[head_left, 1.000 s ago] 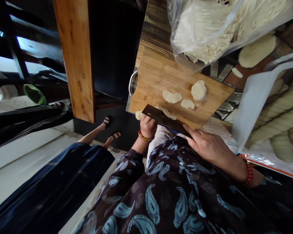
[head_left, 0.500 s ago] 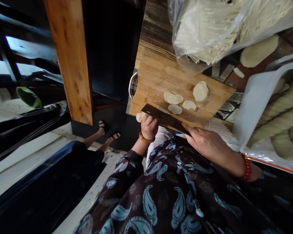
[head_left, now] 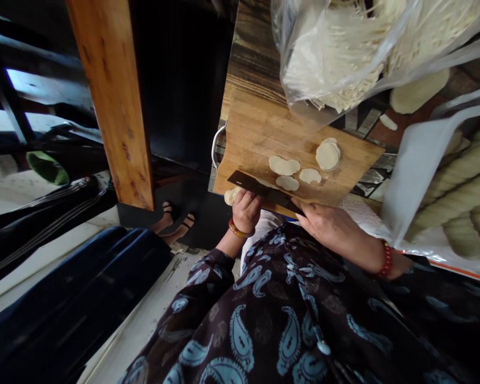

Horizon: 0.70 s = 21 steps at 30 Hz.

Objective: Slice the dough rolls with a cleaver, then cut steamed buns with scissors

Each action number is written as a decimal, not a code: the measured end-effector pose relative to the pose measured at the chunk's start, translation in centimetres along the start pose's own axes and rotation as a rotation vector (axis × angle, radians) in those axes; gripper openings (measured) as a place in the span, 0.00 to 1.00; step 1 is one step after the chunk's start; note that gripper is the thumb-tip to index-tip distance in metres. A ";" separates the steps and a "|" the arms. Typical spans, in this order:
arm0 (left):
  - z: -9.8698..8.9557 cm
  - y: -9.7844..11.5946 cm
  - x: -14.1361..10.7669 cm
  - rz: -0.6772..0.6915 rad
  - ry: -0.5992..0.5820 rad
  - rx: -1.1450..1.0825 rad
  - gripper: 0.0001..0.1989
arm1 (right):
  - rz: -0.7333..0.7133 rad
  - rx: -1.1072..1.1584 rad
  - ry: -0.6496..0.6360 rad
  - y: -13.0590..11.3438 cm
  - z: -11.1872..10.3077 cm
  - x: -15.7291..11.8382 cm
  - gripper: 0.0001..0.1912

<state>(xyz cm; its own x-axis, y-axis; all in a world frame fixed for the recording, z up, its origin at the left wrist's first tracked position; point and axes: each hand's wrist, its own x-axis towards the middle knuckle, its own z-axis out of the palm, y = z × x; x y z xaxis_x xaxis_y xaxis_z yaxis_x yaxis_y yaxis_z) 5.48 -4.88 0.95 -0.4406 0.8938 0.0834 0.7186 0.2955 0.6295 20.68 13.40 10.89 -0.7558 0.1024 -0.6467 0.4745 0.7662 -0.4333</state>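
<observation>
Both my hands are on a dark steel cleaver (head_left: 264, 191) lying low across the near edge of a bamboo cutting board (head_left: 260, 133). My left hand (head_left: 246, 211), with an orange bangle, is closed around the cleaver's left part and touches a pale dough piece (head_left: 232, 196). My right hand (head_left: 328, 224), with a red bead bracelet, presses the cleaver's right end. Several flattened dough pieces (head_left: 287, 183) lie just beyond the blade, and a stack of round dough pieces (head_left: 328, 156) sits further right. The blade hides part of another piece.
A plastic bag of pale noodle-like strips (head_left: 336, 53) overhangs the board's far side. A bag of thick dough ropes (head_left: 456, 197) lies on the right. A wooden post (head_left: 112, 101) stands at left, and a nearby person's sandalled feet (head_left: 176, 221) are below it.
The cleaver has slid toward me over the board, and my right hand has moved left along with it. A dough piece that lay under the blade now shows separately.
</observation>
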 end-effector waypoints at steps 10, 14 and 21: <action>0.0 0.3 0.2 0.030 0.053 0.070 0.14 | 0.005 0.022 0.012 -0.4 -0.2 0.4 0.23; -0.5 0.2 -0.2 0.038 -0.022 0.051 0.13 | -0.017 0.033 0.065 1.2 1.2 -1.2 0.22; -1.3 -0.5 -0.8 0.038 -0.043 0.138 0.16 | 0.008 0.083 0.219 3.7 1.9 -3.2 0.20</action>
<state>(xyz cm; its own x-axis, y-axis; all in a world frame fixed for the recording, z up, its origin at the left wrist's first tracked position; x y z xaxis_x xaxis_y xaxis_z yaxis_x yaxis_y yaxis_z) 4.77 -6.16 1.58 -0.3902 0.9180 0.0707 0.8031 0.3017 0.5138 25.69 14.75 10.15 -0.8275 0.2502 -0.5026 0.5094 0.7110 -0.4847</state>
